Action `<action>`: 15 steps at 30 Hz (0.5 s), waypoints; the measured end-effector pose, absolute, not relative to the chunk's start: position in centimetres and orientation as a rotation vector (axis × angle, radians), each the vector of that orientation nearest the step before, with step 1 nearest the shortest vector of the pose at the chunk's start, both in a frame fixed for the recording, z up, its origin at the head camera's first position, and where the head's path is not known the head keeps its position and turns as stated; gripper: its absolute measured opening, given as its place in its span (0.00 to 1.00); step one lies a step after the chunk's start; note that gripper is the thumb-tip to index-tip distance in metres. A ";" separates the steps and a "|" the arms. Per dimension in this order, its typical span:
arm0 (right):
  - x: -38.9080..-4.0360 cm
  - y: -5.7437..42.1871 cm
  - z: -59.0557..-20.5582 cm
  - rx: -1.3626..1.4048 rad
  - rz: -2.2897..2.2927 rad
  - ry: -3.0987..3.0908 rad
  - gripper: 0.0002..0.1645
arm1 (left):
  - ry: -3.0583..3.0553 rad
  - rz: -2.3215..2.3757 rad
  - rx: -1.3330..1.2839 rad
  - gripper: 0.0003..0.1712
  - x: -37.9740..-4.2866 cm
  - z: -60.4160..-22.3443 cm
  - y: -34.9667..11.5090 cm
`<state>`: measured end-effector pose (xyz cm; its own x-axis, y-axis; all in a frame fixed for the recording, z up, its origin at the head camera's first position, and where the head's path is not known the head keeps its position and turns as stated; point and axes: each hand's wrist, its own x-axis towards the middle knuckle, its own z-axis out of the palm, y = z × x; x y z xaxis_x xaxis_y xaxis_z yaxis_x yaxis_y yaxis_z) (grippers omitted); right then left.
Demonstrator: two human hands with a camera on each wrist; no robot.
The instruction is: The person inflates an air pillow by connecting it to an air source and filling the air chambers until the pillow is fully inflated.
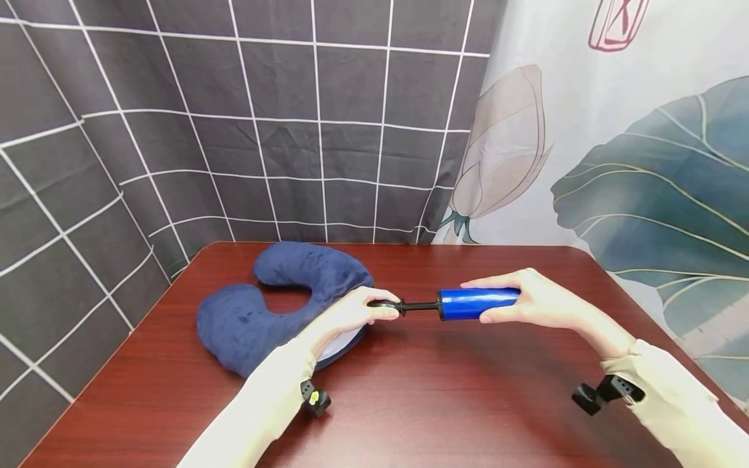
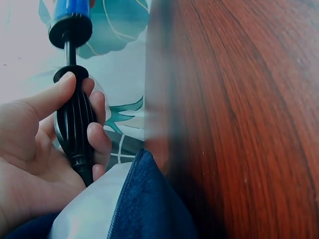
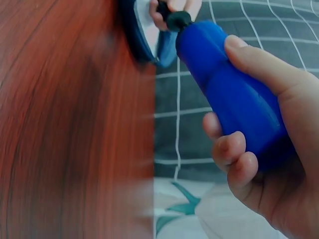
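Note:
A hand air pump with a blue barrel (image 1: 476, 303) and a black ribbed handle (image 2: 76, 119) is held level above the table by both hands. My left hand (image 1: 353, 311) grips the handle, its thumb lying along the collar in the left wrist view. My right hand (image 1: 541, 302) wraps round the barrel at its far end from the handle. A short length of rod (image 1: 421, 306) shows between handle and barrel. Just under and beside my left hand lies a navy U-shaped neck pillow (image 1: 246, 325), with a zipper (image 2: 121, 199) and a white patch (image 2: 94, 204) along its edge.
The reddish-brown wooden table (image 1: 409, 403) spreads below both hands. Behind it hangs a dark grey cloth with a white grid (image 1: 281, 149), and at the right a white curtain printed with leaves and a bud (image 1: 509, 149). Each forearm wears a black strapped camera (image 1: 608, 393).

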<state>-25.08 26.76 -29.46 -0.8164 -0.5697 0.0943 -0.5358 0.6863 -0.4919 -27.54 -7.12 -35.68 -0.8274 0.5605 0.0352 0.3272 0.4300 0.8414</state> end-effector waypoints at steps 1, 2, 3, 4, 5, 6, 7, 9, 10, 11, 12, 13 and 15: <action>-24.9 27.2 -29.4 -0.928 -0.794 2.825 0.32 | 2.435 1.345 0.775 0.16 -27.5 -35.7 -7.1; -24.8 27.7 -29.3 -0.930 -0.795 2.827 0.32 | 2.434 1.342 0.778 0.16 -27.6 -35.7 -7.2; -24.7 28.1 -29.2 -0.937 -0.792 2.833 0.32 | 2.434 1.340 0.779 0.16 -27.6 -35.8 -7.2; -24.5 28.5 -29.1 -0.941 -0.790 2.840 0.32 | 2.433 1.338 0.783 0.16 -27.6 -35.8 -7.3; -24.4 28.9 -29.1 -0.947 -0.786 2.852 0.32 | 2.433 1.335 0.785 0.16 -27.6 -35.8 -7.3; -24.2 29.3 -29.0 -0.948 -0.781 2.862 0.32 | 2.433 1.331 0.788 0.16 -27.6 -35.8 -7.3; -24.1 29.7 -29.0 -0.944 -0.774 2.876 0.32 | 2.434 1.325 0.787 0.16 -27.5 -35.8 -7.3; -23.9 30.3 -28.9 -0.936 -0.758 2.898 0.33 | 2.435 1.312 0.792 0.16 -27.5 -35.7 -7.3; -23.8 30.5 -28.9 -0.934 -0.753 2.910 0.33 | 2.433 1.308 0.794 0.16 -27.5 -35.7 -7.3; -23.7 30.7 -28.9 -0.932 -0.751 2.921 0.33 | 2.432 1.307 0.792 0.16 -27.5 -35.6 -7.2; -23.7 30.7 -28.9 -0.917 -0.755 2.927 0.33 | 2.431 1.311 0.790 0.16 -27.5 -35.6 -7.2; -23.8 30.7 -29.0 -0.902 -0.766 2.930 0.33 | 2.427 1.318 0.789 0.16 -27.5 -35.6 -7.2; -23.9 30.3 -29.2 -0.876 -0.802 2.917 0.32 | 2.416 1.342 0.768 0.15 -27.5 -35.6 -7.1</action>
